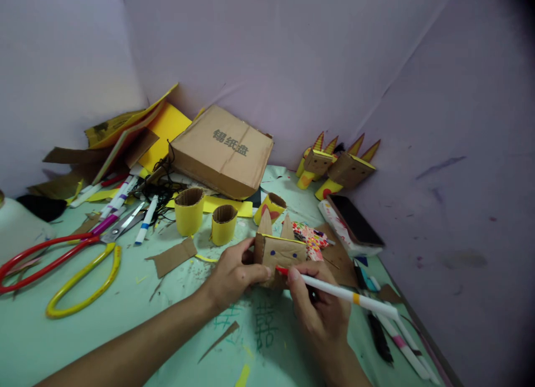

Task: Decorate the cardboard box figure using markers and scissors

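Left hand: the left hand [236, 275] wraps its grip around the left end of a small brown corrugated cardboard box with two pointed ears and two blue dot eyes [279, 253], steadying it on the surface
Right hand: the right hand [320, 309] pinches a long white marker pen with a red tip [338, 291], grip clenched on the barrel, red tip touching the lower front face of the box
Box position: near centre of the surface, between both hands, just right of two short yellow paper-wrapped cardboard tubes [189, 210]
Handling: the box looks light and hollow, likely to dent under a hard squeeze; holding it by the side walls looks safest, away from the thin ears
Pen handling: stiff, smooth and light; a hold near the tip should give best control
Surface: pale green covered table [62, 342] strewn with scraps, green writing near the hands; large scissors with red and yellow handles [62, 264] at left, a flat brown cardboard carton with printed characters [223, 150] at far centre, finished cardboard figures with orange-striped horns [338, 167] at far right
Room: pale lilac walls [292, 53] close around the corner
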